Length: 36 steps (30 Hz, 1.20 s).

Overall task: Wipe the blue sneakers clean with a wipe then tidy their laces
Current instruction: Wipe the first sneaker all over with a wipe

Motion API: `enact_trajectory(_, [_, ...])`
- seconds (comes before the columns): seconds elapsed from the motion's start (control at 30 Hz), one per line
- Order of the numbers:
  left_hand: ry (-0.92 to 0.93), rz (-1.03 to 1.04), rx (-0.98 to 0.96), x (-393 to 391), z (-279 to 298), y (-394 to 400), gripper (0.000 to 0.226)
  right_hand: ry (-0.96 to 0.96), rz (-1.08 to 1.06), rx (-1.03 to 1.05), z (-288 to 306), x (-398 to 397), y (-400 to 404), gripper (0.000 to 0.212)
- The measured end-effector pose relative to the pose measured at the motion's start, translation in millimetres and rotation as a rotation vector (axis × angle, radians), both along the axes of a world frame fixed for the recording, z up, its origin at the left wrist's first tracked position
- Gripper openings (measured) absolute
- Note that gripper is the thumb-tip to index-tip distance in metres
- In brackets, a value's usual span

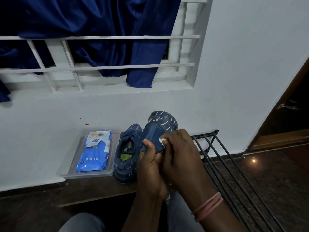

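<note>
Sneaker (157, 131) held up in front of the wall, toe pointing up and away, blue with short white dashes across the upper and sole edge. Left hand (148, 163) grasping it from below, thumb pressed on the near edge of the blue fabric. Right hand (180, 153) curled over the shoe's right side, fingers pinching a small white wipe (162, 141) against the fabric; only a scrap of the wipe visible between the fingertips. Pink bands (208, 206) around the right wrist.

Second sneaker (127, 153) resting on the dark shelf top (93, 186), just left of the held one, opening toward the camera, laces across its front, yellow-green insole inside. Printing on the insole too dim to read.

Clear plastic tray (66, 173) just beside the second sneaker on its left, against the wall. Blue and white pack of wipes (95, 151) lying inside, picture on its upper white part, small dark label and a row of round icons on the blue part, barcode strip on the right edge. Brand text too small and blurred to read.

Black metal rack (222, 164) with parallel bars to the right, extending toward the camera. Dark blue curtain (100, 39) hanging through a white window grille (100, 66) above. Small red marks (86, 124) on the white wall. Grey-trousered knees (83, 221) at bottom edge.
</note>
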<state>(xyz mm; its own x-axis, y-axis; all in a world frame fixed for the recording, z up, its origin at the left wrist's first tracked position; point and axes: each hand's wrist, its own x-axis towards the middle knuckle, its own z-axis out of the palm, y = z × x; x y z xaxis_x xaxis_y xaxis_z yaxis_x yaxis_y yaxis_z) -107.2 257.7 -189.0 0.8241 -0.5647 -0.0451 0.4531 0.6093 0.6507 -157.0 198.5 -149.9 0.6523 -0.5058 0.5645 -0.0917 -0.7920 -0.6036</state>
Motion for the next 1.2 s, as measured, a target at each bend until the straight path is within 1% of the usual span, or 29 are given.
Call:
enact_trajectory(0.07, [0.005, -0.024, 0.008, 1.3, 0.2, 1.3, 0.056, 0.042, 0.031, -0.016, 7.4, 6.7, 4.3, 0.043])
enact_trajectory(0.1, [0.025, -0.029, 0.012, 2.6, 0.8, 2.0, 0.056, 0.061, 0.041, -0.032, 9.4, 8.7, 5.0, 0.046])
enact_trajectory(0.17, [0.039, -0.047, -0.013, 5.6, -0.2, 2.4, 0.058, 0.057, 0.047, -0.034, 7.9, 7.2, 2.9, 0.046])
enact_trajectory(0.27, [0.049, -0.051, -0.032, 8.0, -4.1, 4.0, 0.064, 0.041, 0.013, 0.028, 4.1, 2.3, 0.7, 0.047])
enact_trajectory(0.4, [0.036, -0.061, -0.009, 5.7, -9.2, 1.5, 0.064, 0.086, 0.025, 0.033, 13.1, 9.4, 10.7, 0.051])
enact_trajectory(0.47, [0.039, -0.073, -0.015, 3.6, -7.0, -0.5, 0.06, 0.076, 0.013, 0.031, 15.7, 9.8, 11.5, 0.055])
enact_trajectory(0.53, [0.06, -0.071, -0.057, 4.7, -7.9, -0.1, 0.053, 0.061, 0.004, 0.037, 12.0, 6.5, 9.0, 0.052])
enact_trajectory(0.67, [0.093, -0.166, -0.129, -0.6, -4.6, 0.7, 0.064, 0.017, -0.056, 0.044, -3.4, -3.0, 0.1, 0.031])
enact_trajectory(0.73, [0.074, -0.199, -0.147, -0.3, -6.3, 1.5, 0.064, -0.011, -0.048, 0.02, -6.2, -3.9, 2.9, 0.021])
enact_trajectory(0.83, [0.045, -0.207, -0.171, 1.5, -8.8, 2.0, 0.05, 0.012, 0.029, -0.065, -5.5, -3.6, 10.8, 0.025])
enact_trajectory(0.87, [0.074, -0.219, -0.201, 1.7, -10.7, 1.3, 0.052, 0.014, 0.035, -0.084, -5.1, -3.5, 9.9, 0.027])
enact_trajectory(0.93, [0.161, -0.236, -0.224, 2.2, -11.1, 0.9, 0.065, -0.021, 0.003, -0.09, -5.4, -3.1, 3.5, 0.023])
enact_trajectory(1.0, [0.188, -0.264, -0.241, 4.5, -13.8, 1.2, 0.068, -0.038, -0.021, -0.09, -5.6, -3.0, 1.5, 0.017])
enact_trajectory(1.07, [0.16, -0.257, -0.217, 5.2, -9.5, 3.0, 0.069, -0.001, -0.001, -0.122, -8.0, -4.1, 8.7, 0.013])
enact_trajectory(1.1, [0.183, -0.267, -0.24, 5.9, -8.4, 2.1, 0.072, 0.009, 0.003, -0.119, -9.6, -5.2, 12.1, 0.012])
enact_trajectory(1.17, [0.152, -0.299, -0.269, 6.7, -5.4, 1.2, 0.081, -0.011, -0.013, -0.079, -13.2, -7.2, 10.6, 0.011])
enact_trajectory(1.2, [0.098, -0.231, -0.227, 7.4, -4.6, 2.5, 0.084, -0.03, -0.033, -0.055, -15.3, -8.7, 7.2, 0.011])
